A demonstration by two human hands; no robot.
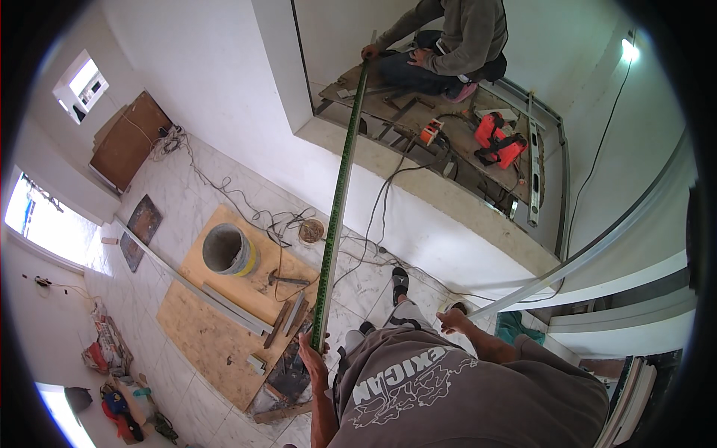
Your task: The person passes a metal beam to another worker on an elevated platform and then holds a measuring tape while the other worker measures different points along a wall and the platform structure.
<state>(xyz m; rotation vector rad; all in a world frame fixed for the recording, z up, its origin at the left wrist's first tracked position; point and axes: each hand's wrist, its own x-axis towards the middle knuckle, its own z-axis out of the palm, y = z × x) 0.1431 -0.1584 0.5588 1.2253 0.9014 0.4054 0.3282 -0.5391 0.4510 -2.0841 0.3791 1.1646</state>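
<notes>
A long, narrow green metal bar (340, 194) with dark marks along its face slants up and away from me. My left hand (314, 351) is closed around its near end. At the far end, a co-worker's hand (370, 52) touches the bar. My right hand (452, 321) is closed at the lower end of a long pale metal profile (553, 276), which rises to the right along the wall; the hand hides the exact grip. The co-worker (467, 37) kneels on a board platform (426, 104) inside a raised wall opening.
Beside the co-worker lie red-and-black gear (499, 142), an orange power tool (432, 133) and a spirit level (535, 172). Cables (239, 198) trail over the tiles. On a plywood sheet (202, 328) are a bucket (228, 250), a hammer (287, 280) and metal strips (235, 308).
</notes>
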